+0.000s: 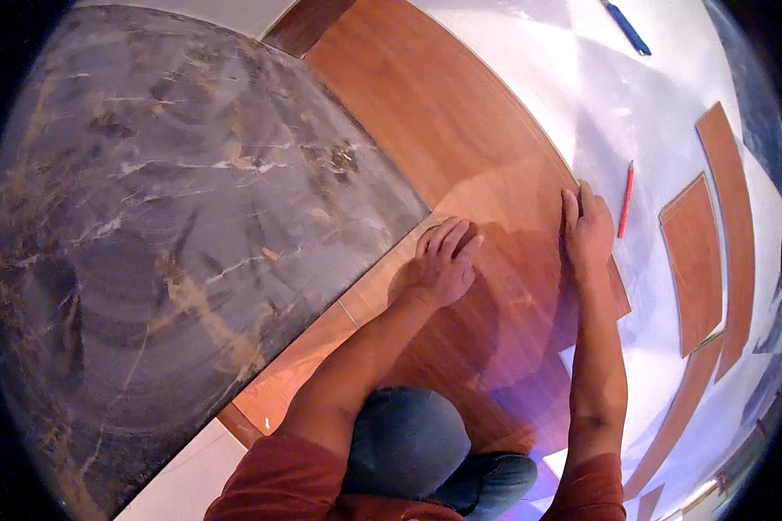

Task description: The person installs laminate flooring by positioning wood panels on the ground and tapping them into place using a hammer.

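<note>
Reddish-brown wood-look floor planks (pixel 426 113) lie edge to edge beside a dark grey veined stone surface (pixel 165 234). My left hand (pixel 446 267) rests on the planks by the stone's corner, fingers apart and slightly bent, holding nothing. Toward the planks' outer edge, my right hand (pixel 589 233) lies with its fingers stretched forward and the thumb side against the wood. Part of the edge is hidden beneath that hand. A narrow, lighter strip of planking (pixel 308 347) runs along the stone, with a seam across it.
To the right, on pale sheeting (pixel 652 113), lie a red pencil (pixel 626 201), a short cut plank (pixel 693 269) and a long narrow plank (pixel 728 234). A blue utility knife (pixel 627 30) lies at the far right. My jeans-clad knee (pixel 404 443) is between my arms.
</note>
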A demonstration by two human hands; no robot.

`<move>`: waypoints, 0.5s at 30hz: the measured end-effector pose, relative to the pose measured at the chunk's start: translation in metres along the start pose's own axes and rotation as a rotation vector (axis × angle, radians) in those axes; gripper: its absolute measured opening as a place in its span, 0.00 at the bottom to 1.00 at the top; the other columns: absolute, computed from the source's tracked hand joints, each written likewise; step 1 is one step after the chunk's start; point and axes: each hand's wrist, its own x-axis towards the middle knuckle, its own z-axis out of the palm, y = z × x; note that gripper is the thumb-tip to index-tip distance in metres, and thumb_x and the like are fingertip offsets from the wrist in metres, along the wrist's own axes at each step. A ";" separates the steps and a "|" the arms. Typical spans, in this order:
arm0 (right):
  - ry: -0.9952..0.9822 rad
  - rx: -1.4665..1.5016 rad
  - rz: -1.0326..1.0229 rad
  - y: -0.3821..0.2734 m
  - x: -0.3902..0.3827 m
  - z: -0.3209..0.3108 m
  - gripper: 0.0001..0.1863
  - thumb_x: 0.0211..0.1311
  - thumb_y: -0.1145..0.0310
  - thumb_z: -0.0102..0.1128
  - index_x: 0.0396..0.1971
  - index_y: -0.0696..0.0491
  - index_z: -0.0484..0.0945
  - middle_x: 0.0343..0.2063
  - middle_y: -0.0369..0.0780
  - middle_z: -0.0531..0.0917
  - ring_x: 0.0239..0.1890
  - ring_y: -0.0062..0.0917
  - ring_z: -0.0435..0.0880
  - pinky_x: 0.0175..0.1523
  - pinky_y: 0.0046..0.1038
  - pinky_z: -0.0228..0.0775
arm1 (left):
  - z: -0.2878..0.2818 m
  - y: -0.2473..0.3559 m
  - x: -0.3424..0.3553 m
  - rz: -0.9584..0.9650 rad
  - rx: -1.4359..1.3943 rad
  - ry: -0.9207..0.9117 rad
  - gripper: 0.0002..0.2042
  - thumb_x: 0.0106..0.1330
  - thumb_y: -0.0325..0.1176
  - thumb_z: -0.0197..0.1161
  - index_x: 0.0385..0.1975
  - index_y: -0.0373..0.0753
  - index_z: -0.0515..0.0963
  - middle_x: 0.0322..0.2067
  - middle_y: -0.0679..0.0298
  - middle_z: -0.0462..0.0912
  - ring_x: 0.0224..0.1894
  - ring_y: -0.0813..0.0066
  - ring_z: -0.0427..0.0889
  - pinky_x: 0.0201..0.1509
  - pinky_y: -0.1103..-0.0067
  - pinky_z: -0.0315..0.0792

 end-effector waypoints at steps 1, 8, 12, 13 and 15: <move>0.075 0.029 -0.052 -0.001 -0.001 0.000 0.22 0.73 0.51 0.63 0.56 0.51 0.84 0.37 0.50 0.83 0.41 0.46 0.84 0.48 0.43 0.77 | 0.000 0.000 0.000 0.010 0.005 0.029 0.27 0.62 0.31 0.63 0.64 0.48 0.76 0.67 0.54 0.70 0.71 0.49 0.68 0.72 0.50 0.62; 0.152 0.018 -0.074 -0.003 -0.005 0.000 0.21 0.72 0.54 0.65 0.56 0.51 0.84 0.40 0.50 0.81 0.42 0.45 0.83 0.47 0.42 0.77 | 0.000 -0.001 0.001 0.004 0.016 -0.003 0.26 0.64 0.32 0.60 0.65 0.49 0.75 0.68 0.53 0.70 0.72 0.50 0.68 0.71 0.50 0.62; 0.126 -0.006 -0.015 -0.004 -0.007 -0.001 0.22 0.72 0.54 0.65 0.57 0.51 0.84 0.40 0.50 0.80 0.42 0.45 0.83 0.48 0.42 0.77 | -0.002 0.000 0.000 -0.001 0.031 -0.034 0.24 0.65 0.33 0.60 0.64 0.49 0.76 0.69 0.55 0.70 0.71 0.50 0.68 0.71 0.51 0.61; 0.127 0.007 -0.025 -0.005 -0.007 -0.001 0.22 0.72 0.54 0.65 0.58 0.51 0.83 0.40 0.51 0.80 0.42 0.45 0.83 0.48 0.42 0.78 | -0.002 -0.001 -0.001 0.008 0.027 -0.036 0.24 0.66 0.33 0.60 0.63 0.49 0.76 0.68 0.55 0.70 0.71 0.50 0.68 0.72 0.51 0.60; 0.146 0.014 -0.030 -0.004 -0.006 -0.001 0.23 0.72 0.54 0.65 0.59 0.51 0.83 0.40 0.51 0.80 0.42 0.45 0.83 0.48 0.43 0.78 | 0.000 -0.001 -0.001 0.000 0.032 -0.043 0.23 0.66 0.33 0.60 0.63 0.48 0.76 0.68 0.55 0.70 0.71 0.51 0.68 0.72 0.52 0.60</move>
